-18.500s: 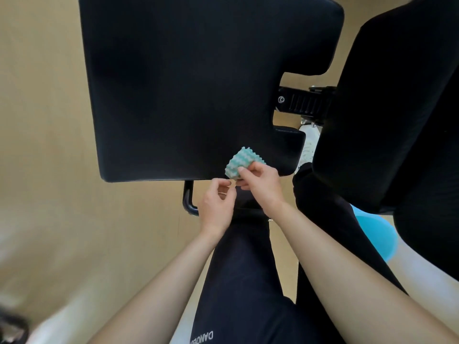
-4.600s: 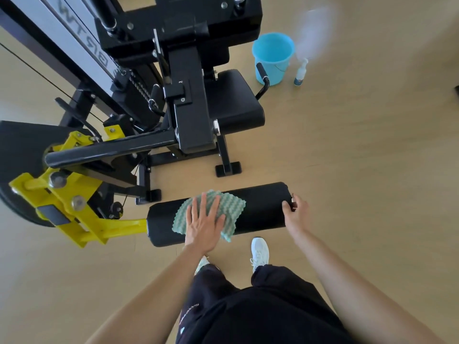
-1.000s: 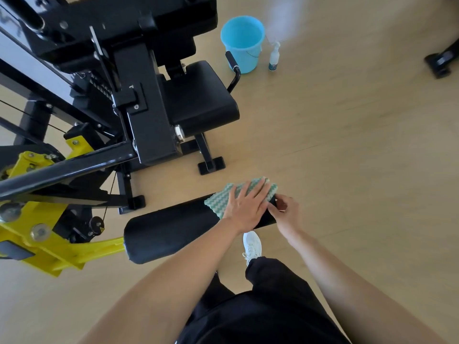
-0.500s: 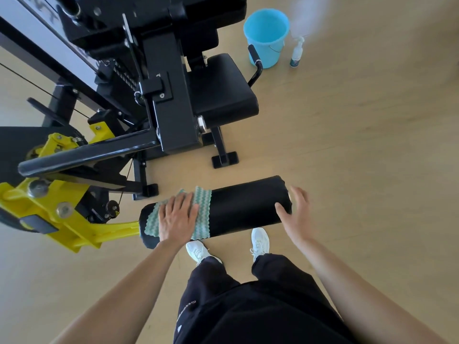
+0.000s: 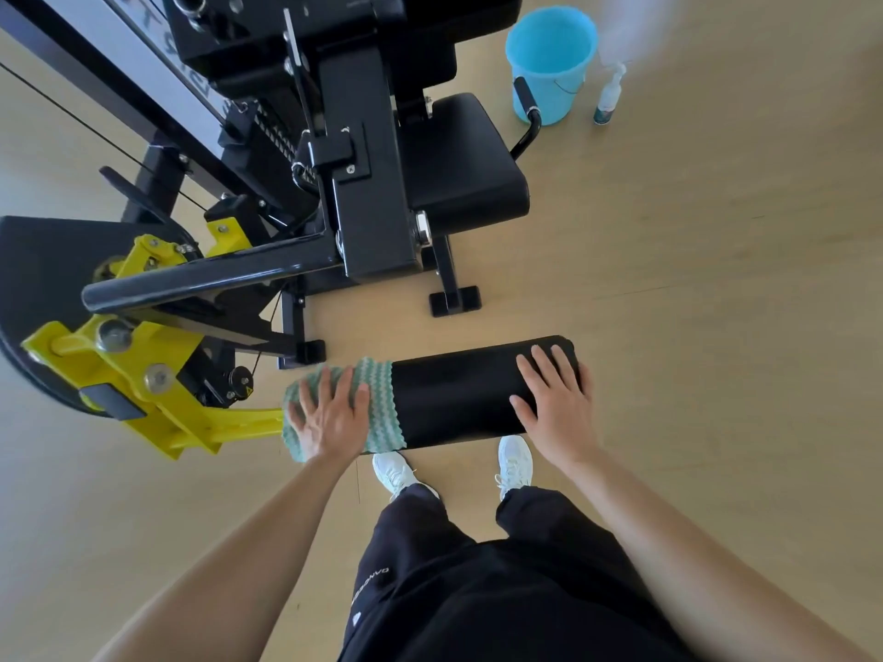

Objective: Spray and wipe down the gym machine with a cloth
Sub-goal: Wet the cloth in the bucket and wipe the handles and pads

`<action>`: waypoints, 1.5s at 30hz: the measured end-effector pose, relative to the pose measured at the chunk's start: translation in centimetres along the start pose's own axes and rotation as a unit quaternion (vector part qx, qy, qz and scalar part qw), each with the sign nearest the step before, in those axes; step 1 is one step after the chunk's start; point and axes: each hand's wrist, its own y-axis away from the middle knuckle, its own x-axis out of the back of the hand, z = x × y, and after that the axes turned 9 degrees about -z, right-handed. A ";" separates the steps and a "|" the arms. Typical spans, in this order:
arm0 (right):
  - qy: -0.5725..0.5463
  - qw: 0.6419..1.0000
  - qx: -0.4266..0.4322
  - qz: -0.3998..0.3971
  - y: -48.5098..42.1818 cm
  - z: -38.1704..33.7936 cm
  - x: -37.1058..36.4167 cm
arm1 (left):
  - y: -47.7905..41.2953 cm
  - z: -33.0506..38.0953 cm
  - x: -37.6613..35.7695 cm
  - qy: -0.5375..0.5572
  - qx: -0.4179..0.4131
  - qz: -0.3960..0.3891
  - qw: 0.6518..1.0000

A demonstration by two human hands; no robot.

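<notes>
A black padded roller (image 5: pixel 458 398) sticks out from the yellow arm (image 5: pixel 157 398) of the gym machine, just in front of my feet. A green-and-white cloth (image 5: pixel 377 394) is draped over the roller's left end. My left hand (image 5: pixel 329 418) presses flat on the cloth with fingers spread. My right hand (image 5: pixel 556 401) lies flat on the roller's right end, fingers apart, holding nothing. The black seat pad (image 5: pixel 463 164) sits beyond the roller. A small spray bottle (image 5: pixel 609 95) stands on the floor at the far right.
A blue bucket (image 5: pixel 552 59) stands on the wooden floor beside the spray bottle. The machine's black frame (image 5: pixel 363 183) and cables fill the upper left. My white shoes (image 5: pixel 394 470) are right under the roller. Bare floor stretches to the right.
My left hand has slid the cloth from the roller's right end to its left end. My right hand has moved from the end cap onto the top of the roller.
</notes>
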 end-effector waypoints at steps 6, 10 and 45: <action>-0.025 0.999 -0.006 0.025 3.1 -0.3 -0.8 | -1.2 1.7 0.8 0.007 0.055 -0.028 0.998; -0.058 0.997 -0.018 0.049 3.3 -0.5 -0.8 | -0.1 6.5 0.2 -0.034 -0.054 -0.027 0.998; 0.061 0.988 -0.055 -0.128 -1.8 -2.2 1.7 | 4.2 2.1 -2.5 0.039 -0.053 0.038 0.997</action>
